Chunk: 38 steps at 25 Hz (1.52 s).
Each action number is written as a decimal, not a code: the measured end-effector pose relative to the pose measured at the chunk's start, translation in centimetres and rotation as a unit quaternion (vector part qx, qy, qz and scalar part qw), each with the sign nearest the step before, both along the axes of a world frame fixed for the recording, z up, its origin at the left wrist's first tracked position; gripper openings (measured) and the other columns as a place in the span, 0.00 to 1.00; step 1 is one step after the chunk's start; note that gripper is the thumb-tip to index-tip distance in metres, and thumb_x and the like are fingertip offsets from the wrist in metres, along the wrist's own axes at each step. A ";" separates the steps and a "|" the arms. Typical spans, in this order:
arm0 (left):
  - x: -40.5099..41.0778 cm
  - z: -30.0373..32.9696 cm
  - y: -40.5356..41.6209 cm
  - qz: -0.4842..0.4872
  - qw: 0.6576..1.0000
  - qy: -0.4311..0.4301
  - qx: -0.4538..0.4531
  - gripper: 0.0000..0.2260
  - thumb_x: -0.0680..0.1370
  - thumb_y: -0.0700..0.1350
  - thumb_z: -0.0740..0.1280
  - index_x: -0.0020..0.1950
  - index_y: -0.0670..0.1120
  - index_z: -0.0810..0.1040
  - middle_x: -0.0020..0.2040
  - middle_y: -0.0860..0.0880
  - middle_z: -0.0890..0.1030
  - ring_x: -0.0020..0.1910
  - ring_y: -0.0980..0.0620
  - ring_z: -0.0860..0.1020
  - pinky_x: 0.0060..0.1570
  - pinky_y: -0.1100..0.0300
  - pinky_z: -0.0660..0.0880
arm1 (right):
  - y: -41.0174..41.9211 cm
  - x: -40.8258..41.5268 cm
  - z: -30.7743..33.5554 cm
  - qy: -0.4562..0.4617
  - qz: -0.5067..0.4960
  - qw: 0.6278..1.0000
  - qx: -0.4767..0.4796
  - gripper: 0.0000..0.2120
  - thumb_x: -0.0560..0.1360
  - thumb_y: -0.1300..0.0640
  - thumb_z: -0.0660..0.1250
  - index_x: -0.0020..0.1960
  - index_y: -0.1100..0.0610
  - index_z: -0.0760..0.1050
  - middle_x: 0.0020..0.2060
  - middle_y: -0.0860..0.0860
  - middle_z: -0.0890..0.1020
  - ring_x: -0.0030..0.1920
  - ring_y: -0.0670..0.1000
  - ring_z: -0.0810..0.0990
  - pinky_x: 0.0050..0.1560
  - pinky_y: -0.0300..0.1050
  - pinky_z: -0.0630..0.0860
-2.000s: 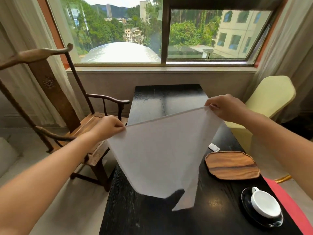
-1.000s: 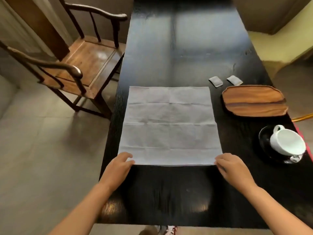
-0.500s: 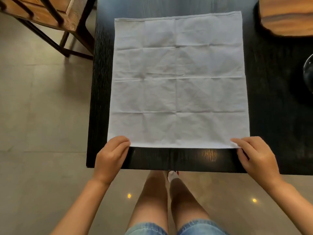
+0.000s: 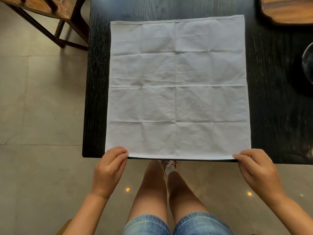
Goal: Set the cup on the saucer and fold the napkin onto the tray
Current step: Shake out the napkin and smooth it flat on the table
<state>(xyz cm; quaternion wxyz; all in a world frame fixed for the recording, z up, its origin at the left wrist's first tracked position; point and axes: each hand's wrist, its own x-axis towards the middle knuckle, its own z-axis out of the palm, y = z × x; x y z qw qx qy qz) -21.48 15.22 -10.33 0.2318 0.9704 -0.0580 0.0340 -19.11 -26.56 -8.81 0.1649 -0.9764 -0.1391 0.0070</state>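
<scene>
A white cloth napkin (image 4: 177,85) lies spread flat and creased on the black table (image 4: 274,116), its near edge along the table's front edge. My left hand (image 4: 110,167) pinches the near left corner. My right hand (image 4: 255,168) pinches the near right corner. The wooden tray (image 4: 288,11) shows only partly at the top right. A sliver of the dark saucer (image 4: 308,63) sits at the right edge; the cup is out of view.
A wooden chair (image 4: 50,12) stands on the tiled floor left of the table. My legs and a shoe are below the table's front edge.
The napkin went from held up in the air to laid flat on the table. Since half a second ago it slid a little nearer the front edge; both hands stay at its near corners.
</scene>
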 end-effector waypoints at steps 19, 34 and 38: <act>9.5 -2.1 -10.0 -0.052 0.983 0.098 0.148 0.27 0.77 0.59 0.51 0.75 0.55 0.52 0.77 0.49 0.52 0.75 0.50 0.48 0.71 0.42 0.45 | 10.7 6.2 -2.7 0.091 -0.035 0.986 -0.132 0.30 0.77 0.40 0.44 0.76 0.50 0.46 0.76 0.51 0.49 0.75 0.49 0.43 0.72 0.56 0.41; 20.5 -1.4 -11.7 -0.107 0.981 0.024 0.161 0.27 0.78 0.58 0.51 0.75 0.53 0.54 0.77 0.46 0.55 0.75 0.48 0.50 0.69 0.40 0.41 | 14.5 17.6 -2.7 0.024 -0.022 0.994 -0.109 0.28 0.77 0.44 0.48 0.75 0.52 0.53 0.75 0.54 0.57 0.75 0.51 0.51 0.70 0.59 0.42; 21.9 -3.0 -6.9 -0.134 0.975 0.050 0.172 0.29 0.75 0.61 0.51 0.75 0.54 0.53 0.76 0.47 0.56 0.75 0.50 0.51 0.70 0.46 0.45 | 8.8 19.8 -3.6 0.034 0.040 0.988 -0.144 0.29 0.76 0.42 0.47 0.75 0.51 0.53 0.75 0.53 0.57 0.74 0.53 0.54 0.70 0.54 0.44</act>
